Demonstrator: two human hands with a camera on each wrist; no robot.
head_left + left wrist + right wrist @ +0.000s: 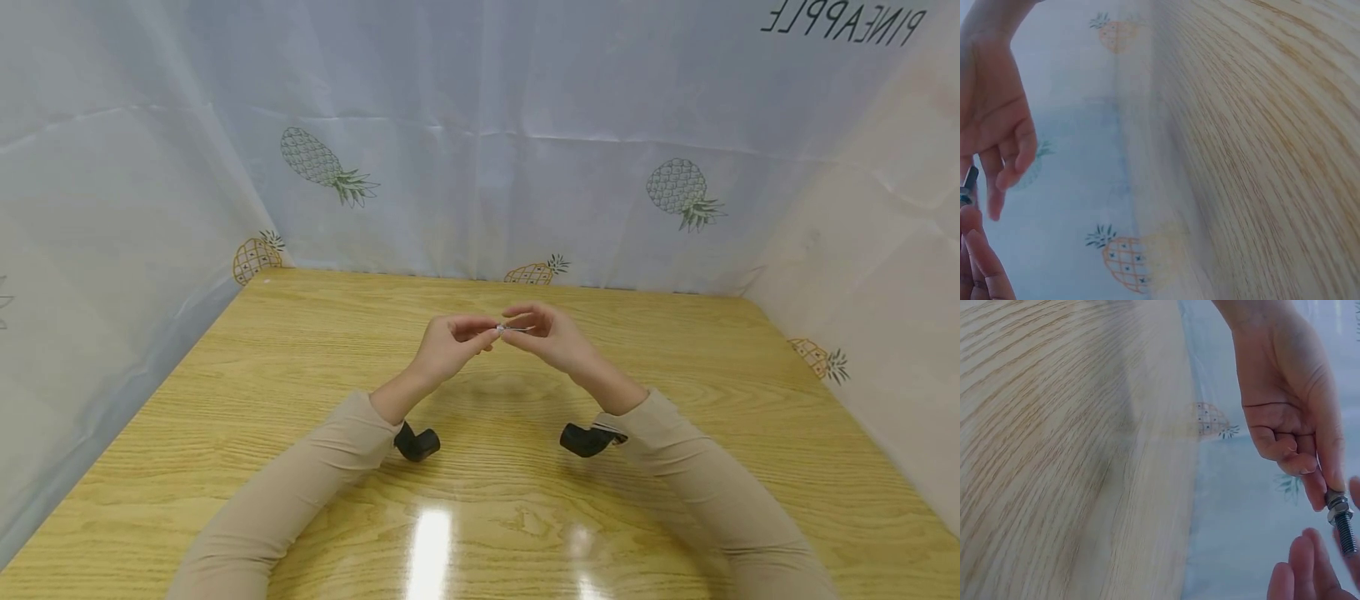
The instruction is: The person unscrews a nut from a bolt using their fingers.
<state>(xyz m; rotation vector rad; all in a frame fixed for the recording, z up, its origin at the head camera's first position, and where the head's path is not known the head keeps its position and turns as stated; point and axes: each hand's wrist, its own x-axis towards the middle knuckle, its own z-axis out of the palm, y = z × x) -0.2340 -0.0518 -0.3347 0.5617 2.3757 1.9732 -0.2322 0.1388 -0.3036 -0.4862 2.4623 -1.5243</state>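
Observation:
A metal bolt (1347,537) with a threaded shank and a nut (1340,516) is held in the air over the table. My left hand (447,343) pinches its head end between thumb and forefinger, as the right wrist view shows closely. The shank points toward my right hand (553,335), whose thumb tip is right by the nut. The right forefinger is lifted apart from the thumb, and the bolt lies between them. In the left wrist view the other right fingers (1007,159) hang relaxed near the dark shank (971,178).
The wood-grain table (300,333) spreads below both hands. Black wrist devices (417,442) hang under both beige sleeves (322,450). A pale curtain (480,83) with printed pineapples surrounds the table at the back and sides.

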